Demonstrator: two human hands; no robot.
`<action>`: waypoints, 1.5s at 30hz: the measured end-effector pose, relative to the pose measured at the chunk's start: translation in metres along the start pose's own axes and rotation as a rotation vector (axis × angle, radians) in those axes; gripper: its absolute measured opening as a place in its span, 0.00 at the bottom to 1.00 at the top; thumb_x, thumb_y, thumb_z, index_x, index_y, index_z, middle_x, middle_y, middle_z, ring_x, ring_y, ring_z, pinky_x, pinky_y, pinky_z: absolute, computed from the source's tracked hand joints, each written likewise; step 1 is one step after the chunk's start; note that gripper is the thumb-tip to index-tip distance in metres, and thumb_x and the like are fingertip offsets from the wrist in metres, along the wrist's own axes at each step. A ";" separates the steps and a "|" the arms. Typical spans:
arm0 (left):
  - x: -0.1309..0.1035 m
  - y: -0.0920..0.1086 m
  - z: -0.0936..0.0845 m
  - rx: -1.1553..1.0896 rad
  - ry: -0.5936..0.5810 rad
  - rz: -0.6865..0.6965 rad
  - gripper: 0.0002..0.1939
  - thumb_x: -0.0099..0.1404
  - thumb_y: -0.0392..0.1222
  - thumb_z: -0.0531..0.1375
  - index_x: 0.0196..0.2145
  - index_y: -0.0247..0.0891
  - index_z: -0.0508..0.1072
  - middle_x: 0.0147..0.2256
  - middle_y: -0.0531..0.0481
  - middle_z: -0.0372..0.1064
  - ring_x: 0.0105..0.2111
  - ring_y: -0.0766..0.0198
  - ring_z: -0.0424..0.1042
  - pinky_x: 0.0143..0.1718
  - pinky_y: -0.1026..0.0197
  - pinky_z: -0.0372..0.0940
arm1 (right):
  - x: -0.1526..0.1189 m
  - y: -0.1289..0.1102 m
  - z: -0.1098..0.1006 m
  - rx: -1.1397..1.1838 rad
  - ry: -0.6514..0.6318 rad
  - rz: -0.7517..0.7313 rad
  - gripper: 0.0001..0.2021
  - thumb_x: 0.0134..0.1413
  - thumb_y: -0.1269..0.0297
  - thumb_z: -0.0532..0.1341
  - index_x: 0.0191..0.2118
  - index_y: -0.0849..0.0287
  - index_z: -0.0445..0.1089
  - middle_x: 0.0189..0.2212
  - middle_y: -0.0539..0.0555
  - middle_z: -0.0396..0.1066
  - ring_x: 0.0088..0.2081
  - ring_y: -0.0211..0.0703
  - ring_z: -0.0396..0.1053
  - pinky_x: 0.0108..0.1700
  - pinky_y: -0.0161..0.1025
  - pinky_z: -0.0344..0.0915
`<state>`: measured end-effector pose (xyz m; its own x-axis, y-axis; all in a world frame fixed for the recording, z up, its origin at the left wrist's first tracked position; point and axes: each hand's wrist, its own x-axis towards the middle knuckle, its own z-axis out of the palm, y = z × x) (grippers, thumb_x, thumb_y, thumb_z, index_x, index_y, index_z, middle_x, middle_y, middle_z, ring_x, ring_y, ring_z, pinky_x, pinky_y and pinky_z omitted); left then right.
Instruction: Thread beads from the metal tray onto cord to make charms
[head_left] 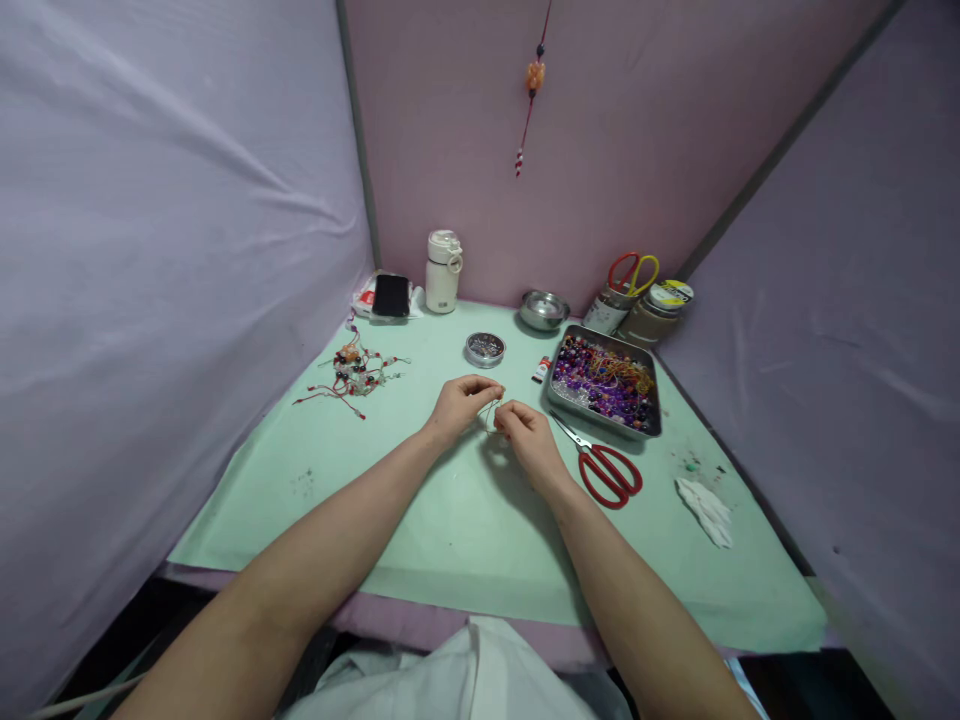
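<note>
Above the middle of the green-covered table, a thin looped cord (489,418) runs between my two hands. My left hand (463,402) pinches it between thumb and fingertips at the upper end. Just to the right and slightly nearer, my right hand (525,428) is closed on the same cord, its fingertips pressed together. Whether a bead sits in the fingertips is too small to tell. Beyond the hands is a small round dish (485,349) of tiny dark pieces. Red-handled scissors (604,470) lie right of my right hand, blades slightly apart and pointing away to the left.
A metal tray (600,424) of colourful beads sits right, with a lighter (541,370) beside it. Behind stand a metal bowl (544,311), jars (651,315) and a white bottle (443,275). Beaded red strings (356,370) lie left; a crumpled white cloth (704,511) lies right.
</note>
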<state>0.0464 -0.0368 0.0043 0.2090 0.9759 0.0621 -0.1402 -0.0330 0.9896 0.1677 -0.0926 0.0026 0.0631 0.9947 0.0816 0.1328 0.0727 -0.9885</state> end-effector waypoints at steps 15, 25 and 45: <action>-0.002 0.001 0.000 0.020 -0.040 0.026 0.11 0.49 0.46 0.65 0.27 0.36 0.76 0.30 0.47 0.73 0.33 0.63 0.68 0.41 0.57 0.61 | 0.003 -0.001 -0.003 0.033 0.056 0.073 0.12 0.48 0.56 0.57 0.22 0.59 0.63 0.21 0.47 0.61 0.24 0.34 0.55 0.26 0.33 0.53; -0.002 0.001 -0.001 0.144 -0.115 0.097 0.11 0.52 0.45 0.63 0.29 0.35 0.76 0.30 0.47 0.73 0.33 0.63 0.68 0.41 0.58 0.61 | 0.009 0.008 -0.011 0.078 0.095 0.037 0.18 0.48 0.48 0.59 0.25 0.59 0.66 0.21 0.47 0.61 0.23 0.33 0.55 0.25 0.32 0.53; -0.002 -0.002 0.000 0.188 -0.233 0.018 0.11 0.51 0.45 0.63 0.29 0.34 0.77 0.30 0.46 0.73 0.32 0.64 0.68 0.38 0.59 0.60 | 0.014 0.004 -0.018 0.174 0.225 -0.061 0.09 0.44 0.58 0.65 0.30 0.58 0.73 0.29 0.50 0.72 0.32 0.38 0.68 0.37 0.37 0.65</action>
<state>0.0459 -0.0389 0.0018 0.4281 0.8995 0.0869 0.0309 -0.1106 0.9934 0.1865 -0.0800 0.0025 0.2808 0.9482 0.1487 -0.0276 0.1629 -0.9863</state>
